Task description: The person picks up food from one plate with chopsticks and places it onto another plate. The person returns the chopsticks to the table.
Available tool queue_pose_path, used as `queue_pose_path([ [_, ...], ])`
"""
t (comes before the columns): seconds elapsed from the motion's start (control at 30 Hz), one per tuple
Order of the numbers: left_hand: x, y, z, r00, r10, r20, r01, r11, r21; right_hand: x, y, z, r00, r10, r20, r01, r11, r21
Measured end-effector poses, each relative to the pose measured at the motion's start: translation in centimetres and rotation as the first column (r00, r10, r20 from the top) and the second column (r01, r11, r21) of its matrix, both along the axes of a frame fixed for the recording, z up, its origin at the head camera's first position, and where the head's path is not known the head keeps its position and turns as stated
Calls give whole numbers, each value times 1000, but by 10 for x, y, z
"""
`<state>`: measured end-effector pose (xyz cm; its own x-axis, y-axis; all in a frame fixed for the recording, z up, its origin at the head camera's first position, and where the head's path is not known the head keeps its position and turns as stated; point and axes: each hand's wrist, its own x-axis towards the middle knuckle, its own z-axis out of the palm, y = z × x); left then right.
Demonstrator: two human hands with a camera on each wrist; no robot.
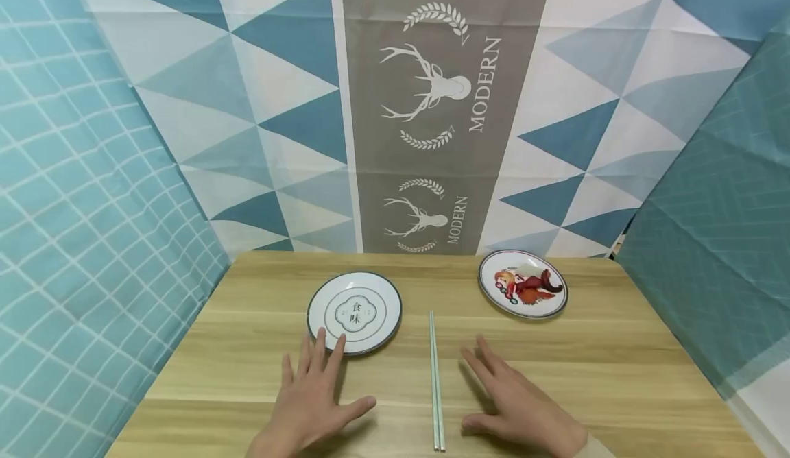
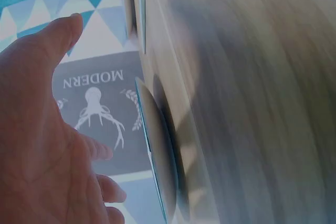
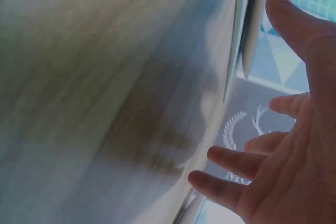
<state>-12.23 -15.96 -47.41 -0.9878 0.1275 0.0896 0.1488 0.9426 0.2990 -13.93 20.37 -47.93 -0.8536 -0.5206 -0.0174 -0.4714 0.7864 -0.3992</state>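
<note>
My left hand [image 1: 311, 400] hovers over the table with fingers spread, its fingertips overlapping the near edge of a white dark-rimmed plate [image 1: 382, 304] in the head view. That plate bears two printed characters inside a ring. In the left wrist view a gap shows between the left hand [image 2: 47, 124] and the plate [image 2: 157, 150]. My right hand [image 1: 518, 403], fingers extended, is held to the right of a pair of pale green chopsticks [image 1: 435, 382]. These lie lengthwise on the table between both hands. Neither hand holds anything.
A second plate [image 1: 487, 273], with a colourful red figure printed on it, lies at the back right of the wooden table [image 1: 204, 362]. Patterned cloth [image 1: 420, 101] hangs behind the table. Blue checked cloth [image 1: 80, 204] borders the left side, teal cloth [image 1: 728, 204] the right.
</note>
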Motion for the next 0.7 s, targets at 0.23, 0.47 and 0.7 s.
queue_pose_path([
  [0.23, 0, -11, -2, 999, 41, 3, -41, 999, 3, -11, -12, -4, 991, 126, -46, -121, 989, 88],
  [0.47, -2, -21, 3, 990, 79, 117, -84, 996, 38, -18, -30, -4, 953, 269, -143, -250, 959, 136],
  [0.7, -4, -34, 11, 986, 107, 128, -115, 992, 51, -22, -49, -3, 884, 400, -244, -369, 915, 164],
])
